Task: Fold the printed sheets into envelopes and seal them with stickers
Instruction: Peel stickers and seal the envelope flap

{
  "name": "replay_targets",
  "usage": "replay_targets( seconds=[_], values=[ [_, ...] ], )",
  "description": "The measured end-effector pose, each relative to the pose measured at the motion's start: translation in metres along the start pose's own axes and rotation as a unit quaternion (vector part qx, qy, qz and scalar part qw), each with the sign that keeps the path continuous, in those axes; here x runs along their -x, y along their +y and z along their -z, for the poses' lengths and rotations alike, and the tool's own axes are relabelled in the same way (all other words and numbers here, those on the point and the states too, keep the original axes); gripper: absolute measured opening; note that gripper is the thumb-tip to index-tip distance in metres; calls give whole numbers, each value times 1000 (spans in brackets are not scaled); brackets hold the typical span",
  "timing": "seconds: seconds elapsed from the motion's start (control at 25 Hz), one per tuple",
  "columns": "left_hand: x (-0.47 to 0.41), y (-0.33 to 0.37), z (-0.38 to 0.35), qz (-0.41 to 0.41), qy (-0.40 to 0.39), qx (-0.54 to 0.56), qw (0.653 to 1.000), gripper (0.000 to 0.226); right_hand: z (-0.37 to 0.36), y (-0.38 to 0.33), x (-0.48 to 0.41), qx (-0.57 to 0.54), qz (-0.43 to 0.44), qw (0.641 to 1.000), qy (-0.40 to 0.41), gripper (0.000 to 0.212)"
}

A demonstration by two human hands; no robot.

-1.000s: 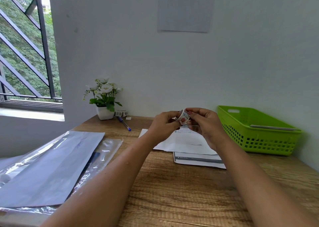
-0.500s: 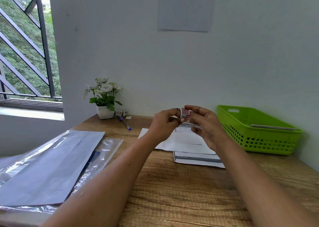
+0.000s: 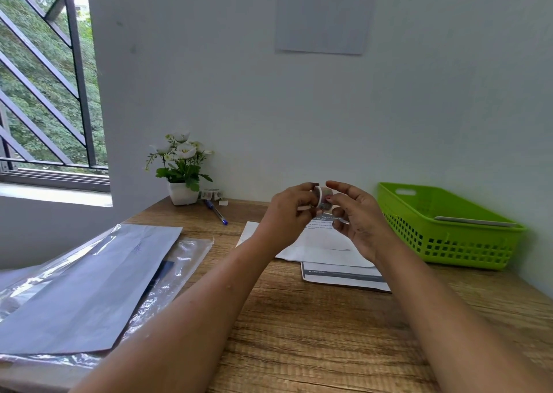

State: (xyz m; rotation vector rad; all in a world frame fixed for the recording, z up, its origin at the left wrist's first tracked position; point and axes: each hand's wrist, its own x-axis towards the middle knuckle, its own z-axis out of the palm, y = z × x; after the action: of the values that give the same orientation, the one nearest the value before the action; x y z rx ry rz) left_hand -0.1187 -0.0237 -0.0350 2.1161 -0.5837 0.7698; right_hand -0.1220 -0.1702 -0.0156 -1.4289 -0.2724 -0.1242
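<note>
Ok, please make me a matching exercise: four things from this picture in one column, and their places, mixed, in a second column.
Things
1. sticker roll
2. pen
3. green basket
4. printed sheets

Places
A. at the right end of the desk
B. flat on the desk, in the middle
C. pinched between the left hand and the right hand, above the desk
D. on the desk, just right of the flower pot

Pairs: 1-C, 2-D, 3-A, 4-B

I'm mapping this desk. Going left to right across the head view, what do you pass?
Grey envelope → flower pot → left hand → sticker roll, pinched between both hands → right hand → green basket.
</note>
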Motion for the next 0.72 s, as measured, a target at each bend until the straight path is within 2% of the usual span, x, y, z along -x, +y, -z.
replay_targets(
  seconds=[0.2,0.32,0.36,0.44,0.52,0.72],
  values=[
    [2,-5,9,-157,-17,-151,976,21,4,1,-2,-53,-36,998,-26,22],
    [2,-10,11,-192,6,-212,958,22,4,-1,-1,-67,-41,996,-41,21],
    [2,-10,10,-181,13,-203,962,20,4,-2,-1,-68,-37,996,-43,21],
    [3,-7,7,-114,15,-116,987,16,3,-3,-1,-67,-25,996,-47,23],
    [2,-3,3,-43,14,-39,998,23,2,-3,0,-54,-17,997,-58,25],
    [2,-2,-4,6,16,51,999,29,2,-2,0,-43,-8,996,-80,31]
  ],
)
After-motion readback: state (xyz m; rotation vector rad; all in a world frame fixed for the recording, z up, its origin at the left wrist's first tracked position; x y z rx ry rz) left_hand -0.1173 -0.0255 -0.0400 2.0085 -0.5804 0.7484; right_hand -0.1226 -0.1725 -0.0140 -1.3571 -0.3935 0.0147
